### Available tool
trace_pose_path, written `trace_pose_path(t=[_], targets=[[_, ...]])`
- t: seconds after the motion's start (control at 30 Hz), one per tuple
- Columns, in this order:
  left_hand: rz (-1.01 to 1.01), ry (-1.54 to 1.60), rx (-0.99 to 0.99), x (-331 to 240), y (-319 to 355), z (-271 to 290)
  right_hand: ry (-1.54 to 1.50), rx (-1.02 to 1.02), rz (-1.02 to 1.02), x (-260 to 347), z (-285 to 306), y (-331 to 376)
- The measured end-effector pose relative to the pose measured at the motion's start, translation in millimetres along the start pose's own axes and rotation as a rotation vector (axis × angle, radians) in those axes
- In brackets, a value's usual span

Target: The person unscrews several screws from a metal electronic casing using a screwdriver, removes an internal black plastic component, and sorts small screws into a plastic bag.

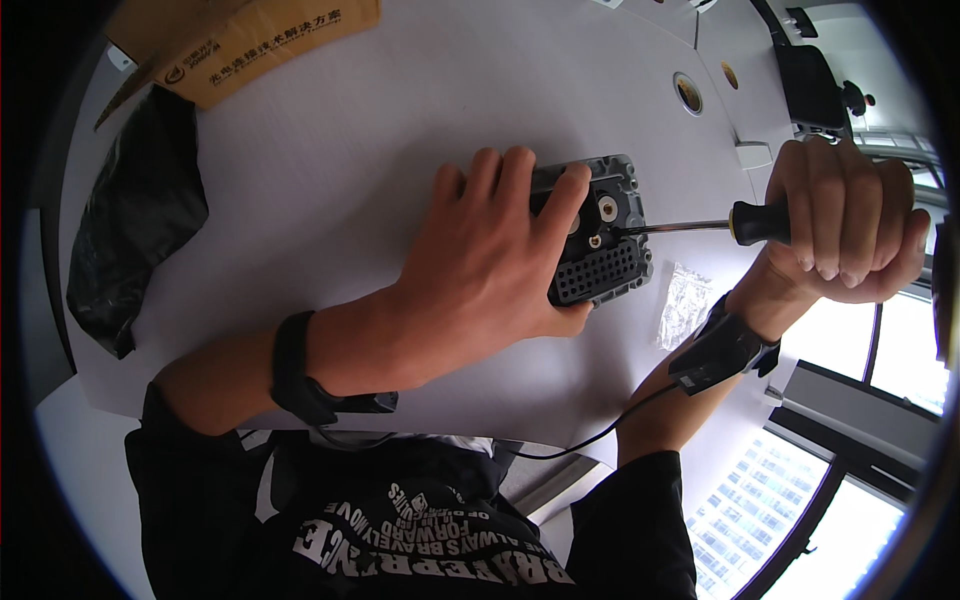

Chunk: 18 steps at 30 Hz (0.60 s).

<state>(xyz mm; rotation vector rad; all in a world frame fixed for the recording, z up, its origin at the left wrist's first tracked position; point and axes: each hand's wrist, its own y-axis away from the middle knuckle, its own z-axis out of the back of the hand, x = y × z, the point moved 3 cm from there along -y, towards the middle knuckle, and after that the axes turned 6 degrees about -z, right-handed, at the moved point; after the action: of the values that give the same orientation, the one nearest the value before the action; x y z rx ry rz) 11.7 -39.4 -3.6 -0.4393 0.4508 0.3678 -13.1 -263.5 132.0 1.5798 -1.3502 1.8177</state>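
A grey and black rectangular connector housing (606, 262) lies on the light table, its face with rows of small holes and a few round brass-coloured inserts turned up. My left hand (500, 240) spans its left part, fingers over the far edge and thumb at the near edge, gripping it against the table. In my right hand (845, 215), a screwdriver (760, 223) with a black handle is wrapped by the fingers. Its metal shaft points left, and the tip reaches into the housing near the middle; the exact seat of the tip is hidden.
A small clear plastic bag (685, 305) lies right of the housing. At the far left are a black plastic bag (145, 215) and an open cardboard box (270, 50). A round cable hole (688, 93) sits in the table. A black cable (600, 435) runs from my right wrist strap.
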Motion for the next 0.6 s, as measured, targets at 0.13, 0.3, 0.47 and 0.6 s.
trace_pose_path(t=[0.13, 0.3, 0.47, 0.6], targets=[[-0.004, -0.015, -0.004, -1, 0, 0, 0.119, -0.168, 0.009, 0, -25, -1], [-0.011, -0.026, -0.024, -1, 2, -1, 0.213, -0.281, 0.02, -3, -42, 0], [-0.015, -0.023, -0.054, 0, 2, -3, 0.121, -0.248, 0.016, 0, -38, 1], [-0.051, -0.021, -0.14, 0, 2, -4, 0.1, -0.191, -0.025, -4, -34, -4]])
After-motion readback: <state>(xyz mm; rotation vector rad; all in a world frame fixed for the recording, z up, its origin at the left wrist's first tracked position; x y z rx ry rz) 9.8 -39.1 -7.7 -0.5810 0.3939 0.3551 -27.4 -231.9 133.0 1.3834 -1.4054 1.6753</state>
